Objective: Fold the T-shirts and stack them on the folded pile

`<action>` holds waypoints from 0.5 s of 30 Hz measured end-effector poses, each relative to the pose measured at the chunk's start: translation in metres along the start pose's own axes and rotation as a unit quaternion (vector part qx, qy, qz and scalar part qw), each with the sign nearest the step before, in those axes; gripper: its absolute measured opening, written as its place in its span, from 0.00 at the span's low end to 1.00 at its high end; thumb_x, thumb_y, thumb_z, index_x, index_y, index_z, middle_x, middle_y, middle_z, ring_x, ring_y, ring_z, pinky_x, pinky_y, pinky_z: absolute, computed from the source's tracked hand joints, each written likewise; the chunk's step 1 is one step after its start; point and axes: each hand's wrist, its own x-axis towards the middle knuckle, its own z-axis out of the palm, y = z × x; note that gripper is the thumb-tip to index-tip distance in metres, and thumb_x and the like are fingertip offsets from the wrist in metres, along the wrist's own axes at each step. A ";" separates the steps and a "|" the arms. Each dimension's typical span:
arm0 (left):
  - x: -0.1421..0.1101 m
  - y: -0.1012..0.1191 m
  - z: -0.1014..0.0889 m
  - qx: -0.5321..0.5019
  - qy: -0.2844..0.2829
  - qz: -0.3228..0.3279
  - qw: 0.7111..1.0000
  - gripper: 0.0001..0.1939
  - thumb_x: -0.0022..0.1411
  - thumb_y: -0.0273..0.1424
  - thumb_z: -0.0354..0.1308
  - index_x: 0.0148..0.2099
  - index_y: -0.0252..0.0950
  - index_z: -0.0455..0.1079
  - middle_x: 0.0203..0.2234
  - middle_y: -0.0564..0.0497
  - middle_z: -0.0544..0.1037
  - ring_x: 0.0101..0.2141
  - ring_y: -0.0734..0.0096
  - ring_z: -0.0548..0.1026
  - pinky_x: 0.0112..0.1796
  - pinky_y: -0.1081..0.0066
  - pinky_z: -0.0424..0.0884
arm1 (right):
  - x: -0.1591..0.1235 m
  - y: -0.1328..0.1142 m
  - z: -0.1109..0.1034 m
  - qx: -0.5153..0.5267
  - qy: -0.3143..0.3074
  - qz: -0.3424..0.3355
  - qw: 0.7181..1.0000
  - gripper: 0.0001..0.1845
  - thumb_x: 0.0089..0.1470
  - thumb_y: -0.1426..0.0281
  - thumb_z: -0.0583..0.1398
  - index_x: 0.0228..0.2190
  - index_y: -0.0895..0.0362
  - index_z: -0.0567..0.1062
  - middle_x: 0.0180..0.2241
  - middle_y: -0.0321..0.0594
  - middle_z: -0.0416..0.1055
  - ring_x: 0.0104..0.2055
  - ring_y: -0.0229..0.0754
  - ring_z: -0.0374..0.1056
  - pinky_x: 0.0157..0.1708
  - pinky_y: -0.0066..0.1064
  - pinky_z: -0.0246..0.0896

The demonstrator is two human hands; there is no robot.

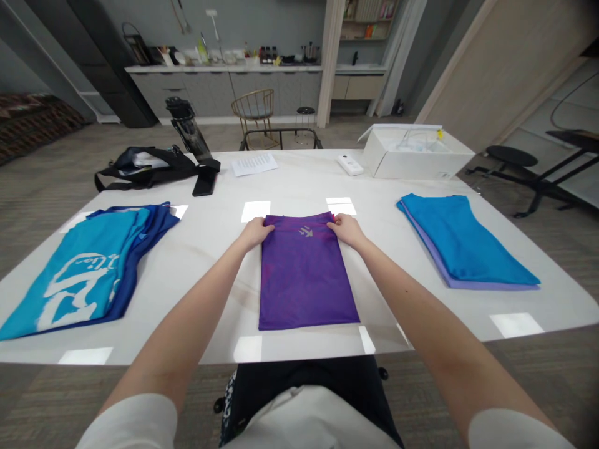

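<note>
A purple shirt (pixel 306 280), folded into a neat rectangle with a small grey logo near its far edge, lies flat on the white table in front of me. My left hand (pixel 255 234) pinches its far left corner between thumb and fingers. At the far right corner, my right hand (pixel 347 231) grips the cloth the same way, and a bit of pink shows there. Off to the left is a pile of folded blue garments (pixel 88 268), the top one bright blue with white lettering. On the right, a folded blue garment (pixel 468 240) rests over a lavender one (pixel 433 255).
Along the far side of the white table (pixel 210 243) are a black bag (pixel 150 167), a dark bottle (pixel 189 131), a phone (pixel 204 181), a paper sheet (pixel 255 164), a white remote-like device (pixel 350 165) and a white box (pixel 418 153). Chairs stand beyond.
</note>
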 end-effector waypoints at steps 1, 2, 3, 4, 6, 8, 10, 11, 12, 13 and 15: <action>-0.003 0.003 0.002 -0.019 0.010 0.009 1.000 0.09 0.58 0.36 0.63 0.34 0.34 0.76 0.32 0.45 0.81 0.35 0.60 0.78 0.36 0.68 0.69 | -0.006 0.001 -0.005 0.007 0.013 -0.005 1.000 0.08 0.59 0.64 0.64 0.34 0.56 0.78 0.32 0.40 0.78 0.35 0.42 0.72 0.35 0.29 0.59; -0.005 0.006 0.005 -0.046 0.019 0.015 0.999 0.10 0.58 0.36 0.63 0.36 0.34 0.76 0.33 0.45 0.82 0.36 0.61 0.78 0.37 0.68 0.70 | -0.012 0.003 -0.010 0.015 0.026 -0.008 1.000 0.08 0.59 0.64 0.64 0.34 0.56 0.77 0.32 0.39 0.78 0.35 0.42 0.71 0.34 0.29 0.59; -0.007 0.010 0.007 -0.080 0.027 0.019 0.996 0.11 0.57 0.36 0.64 0.38 0.34 0.76 0.34 0.45 0.82 0.37 0.62 0.78 0.38 0.68 0.71 | -0.019 0.005 -0.016 0.025 0.038 -0.011 0.999 0.07 0.59 0.64 0.64 0.34 0.56 0.77 0.31 0.39 0.77 0.34 0.42 0.71 0.35 0.29 0.59; -0.009 0.015 0.010 -0.124 0.030 0.020 0.992 0.13 0.55 0.37 0.66 0.40 0.33 0.77 0.35 0.45 0.82 0.37 0.62 0.79 0.39 0.67 0.72 | -0.026 0.007 -0.022 0.038 0.051 -0.015 0.998 0.07 0.58 0.65 0.64 0.33 0.56 0.77 0.31 0.39 0.77 0.34 0.42 0.71 0.35 0.30 0.59; -0.012 0.029 0.014 -0.230 0.014 0.019 0.973 0.18 0.49 0.37 0.70 0.41 0.33 0.77 0.35 0.46 0.83 0.37 0.62 0.79 0.41 0.66 0.74 | -0.041 0.012 -0.037 0.064 0.079 -0.022 0.995 0.07 0.58 0.65 0.64 0.33 0.56 0.76 0.32 0.38 0.77 0.34 0.42 0.70 0.36 0.30 0.59; -0.015 0.048 0.019 -0.316 -0.023 0.016 0.948 0.20 0.44 0.36 0.73 0.39 0.32 0.78 0.34 0.46 0.83 0.37 0.61 0.80 0.42 0.64 0.74 | -0.060 0.019 -0.051 0.084 0.109 -0.026 0.990 0.07 0.57 0.65 0.63 0.33 0.56 0.75 0.32 0.38 0.76 0.33 0.41 0.69 0.35 0.31 0.59; -0.017 0.071 0.024 -0.350 -0.056 0.016 0.935 0.18 0.42 0.35 0.73 0.36 0.32 0.78 0.32 0.46 0.83 0.36 0.61 0.79 0.42 0.64 0.74 | -0.080 0.028 -0.067 0.107 0.132 -0.026 0.985 0.07 0.57 0.64 0.63 0.34 0.55 0.75 0.32 0.37 0.76 0.30 0.40 0.67 0.34 0.31 0.58; -0.018 0.083 0.027 -0.349 -0.063 0.022 0.935 0.16 0.43 0.35 0.72 0.34 0.32 0.78 0.31 0.46 0.83 0.35 0.62 0.79 0.41 0.64 0.73 | -0.090 0.034 -0.074 0.119 0.142 -0.025 0.982 0.07 0.57 0.64 0.62 0.34 0.55 0.75 0.32 0.36 0.75 0.29 0.40 0.66 0.34 0.31 0.58; -0.019 0.095 0.030 -0.339 -0.063 0.036 0.938 0.15 0.44 0.35 0.71 0.34 0.32 0.77 0.30 0.47 0.82 0.34 0.63 0.78 0.40 0.65 0.73 | -0.100 0.040 -0.082 0.131 0.153 -0.025 0.979 0.07 0.57 0.64 0.62 0.35 0.54 0.75 0.31 0.36 0.75 0.28 0.40 0.66 0.33 0.31 0.58; -0.020 0.108 0.033 -0.321 -0.058 0.061 0.943 0.14 0.47 0.37 0.70 0.34 0.32 0.77 0.29 0.48 0.81 0.33 0.64 0.77 0.39 0.65 0.72 | -0.110 0.047 -0.090 0.141 0.166 -0.025 0.976 0.08 0.58 0.63 0.61 0.35 0.54 0.75 0.31 0.36 0.75 0.28 0.40 0.66 0.33 0.32 0.58; -0.024 0.135 0.041 -0.267 -0.039 0.139 0.953 0.14 0.52 0.40 0.66 0.35 0.34 0.77 0.28 0.50 0.80 0.32 0.65 0.75 0.37 0.67 0.70 | -0.130 0.062 -0.107 0.152 0.200 -0.025 0.968 0.10 0.58 0.61 0.61 0.35 0.54 0.74 0.31 0.37 0.75 0.27 0.40 0.65 0.32 0.32 0.57</action>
